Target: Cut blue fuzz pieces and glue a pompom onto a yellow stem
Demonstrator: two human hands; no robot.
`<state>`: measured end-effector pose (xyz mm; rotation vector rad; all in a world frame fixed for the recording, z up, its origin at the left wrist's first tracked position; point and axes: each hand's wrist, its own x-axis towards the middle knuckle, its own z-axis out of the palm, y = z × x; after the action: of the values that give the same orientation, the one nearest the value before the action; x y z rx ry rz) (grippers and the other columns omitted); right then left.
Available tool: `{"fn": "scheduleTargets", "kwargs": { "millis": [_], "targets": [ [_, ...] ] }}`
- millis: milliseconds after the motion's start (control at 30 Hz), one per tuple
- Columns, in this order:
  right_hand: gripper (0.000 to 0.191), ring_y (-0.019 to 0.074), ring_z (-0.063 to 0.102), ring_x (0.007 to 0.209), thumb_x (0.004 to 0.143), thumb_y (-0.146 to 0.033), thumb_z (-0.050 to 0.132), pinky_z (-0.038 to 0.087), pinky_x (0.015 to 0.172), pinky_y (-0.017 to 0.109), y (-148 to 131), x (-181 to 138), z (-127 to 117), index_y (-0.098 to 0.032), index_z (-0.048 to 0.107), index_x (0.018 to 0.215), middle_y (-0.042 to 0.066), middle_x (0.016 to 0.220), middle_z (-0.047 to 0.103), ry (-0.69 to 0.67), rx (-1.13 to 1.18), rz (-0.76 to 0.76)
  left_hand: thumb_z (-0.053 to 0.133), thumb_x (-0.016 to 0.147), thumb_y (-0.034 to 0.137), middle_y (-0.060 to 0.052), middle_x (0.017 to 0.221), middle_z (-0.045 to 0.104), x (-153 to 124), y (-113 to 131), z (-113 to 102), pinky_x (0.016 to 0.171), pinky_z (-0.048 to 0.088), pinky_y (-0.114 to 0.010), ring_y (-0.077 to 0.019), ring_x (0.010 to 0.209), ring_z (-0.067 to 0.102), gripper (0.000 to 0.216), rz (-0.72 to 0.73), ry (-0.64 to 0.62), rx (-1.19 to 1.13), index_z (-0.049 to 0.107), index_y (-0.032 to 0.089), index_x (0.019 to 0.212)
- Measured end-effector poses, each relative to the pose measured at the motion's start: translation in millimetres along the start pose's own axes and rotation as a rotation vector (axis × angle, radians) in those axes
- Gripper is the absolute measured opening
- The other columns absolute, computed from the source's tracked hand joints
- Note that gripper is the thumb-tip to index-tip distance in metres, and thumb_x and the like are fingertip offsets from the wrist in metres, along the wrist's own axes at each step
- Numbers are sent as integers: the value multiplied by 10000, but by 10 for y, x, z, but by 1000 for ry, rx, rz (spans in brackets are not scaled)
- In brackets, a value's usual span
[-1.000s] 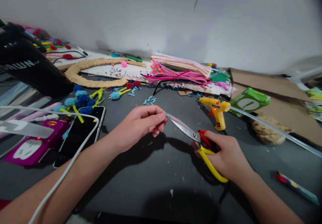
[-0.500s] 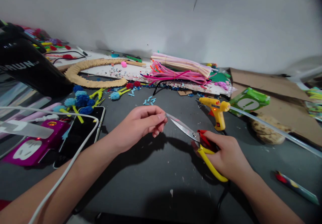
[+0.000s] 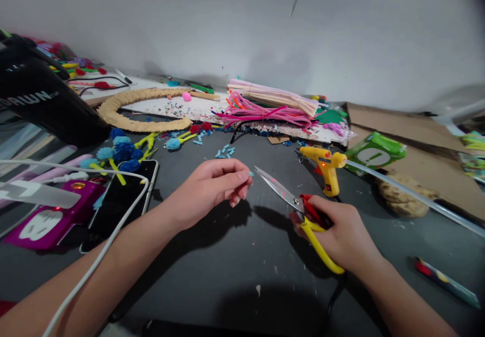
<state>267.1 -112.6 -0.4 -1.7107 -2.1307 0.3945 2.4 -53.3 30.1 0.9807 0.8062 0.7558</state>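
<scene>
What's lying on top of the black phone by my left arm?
A white cable curves across the far right corner of the phone, and a yellow stem lies at its far left corner. The left forearm hides its near corner.

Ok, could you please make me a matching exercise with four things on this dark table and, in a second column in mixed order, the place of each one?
Things:
1. yellow-handled metal scissors
2. yellow plastic glue gun
3. black flat smartphone
4. tiny blue scrap

Places:
A. at the left, crossed by a white cable
B. gripped in the right hand
C. pinched by the fingertips of the left hand
D. standing upright beyond the right hand

Pairs: 1-B, 2-D, 3-A, 4-C
</scene>
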Motion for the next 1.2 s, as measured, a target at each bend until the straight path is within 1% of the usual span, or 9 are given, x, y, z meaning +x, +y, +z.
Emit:
{"fn": "scheduleTargets", "kwargs": {
  "millis": [133, 300, 500, 733, 1033, 1200],
  "targets": [
    [253, 108, 393, 512, 771, -433, 663, 346, 518, 227, 6, 1, 9, -211, 577, 688, -52, 542, 441, -8, -1, -5, 661, 865, 283, -10, 653, 572, 5, -2, -3, 558, 406, -196, -81, 586, 502, 181, -3, -6, -4, 624, 127, 782],
    [288, 106, 370, 503, 779, -454, 648, 339, 505, 228, -13, 11, -3, -209, 557, 658, -52, 529, 433, -7, 3, 3, 628, 884, 293, -12, 645, 569, 15, -16, -12, 553, 408, -194, -81, 581, 505, 199, -9, 12, -1, 616, 127, 776],
    [260, 116, 404, 530, 785, -452, 648, 349, 534, 234, 12, 4, 8, -212, 585, 711, -47, 557, 460, -25, -10, 2, 598, 892, 289, -6, 638, 566, 28, -25, 7, 544, 411, -193, -78, 566, 500, 210, -7, 37, 31, 607, 131, 755],
    [281, 115, 389, 529, 781, -464, 652, 327, 527, 234, 36, -7, 14, -213, 559, 696, -51, 562, 450, -35, -38, -12, 606, 905, 306, 5, 662, 573, 30, -56, -11, 558, 420, -179, -71, 588, 507, 200, 16, 28, 90, 614, 137, 799],
    [286, 120, 390, 528, 807, -486, 623, 330, 529, 235, 47, -17, 16, -212, 598, 731, -45, 567, 451, -16, -64, -52, 598, 919, 321, 3, 681, 578, 26, -62, -17, 570, 434, -178, -70, 600, 516, 215, 46, 25, 135, 615, 138, 809],
    [253, 121, 391, 534, 786, -459, 647, 332, 533, 236, 71, -23, 15, -210, 618, 752, -44, 576, 455, -17, -68, -52, 601, 917, 311, 5, 685, 581, 28, -62, -14, 570, 435, -175, -68, 600, 516, 203, 49, 20, 132, 616, 141, 808]
  ]
}}
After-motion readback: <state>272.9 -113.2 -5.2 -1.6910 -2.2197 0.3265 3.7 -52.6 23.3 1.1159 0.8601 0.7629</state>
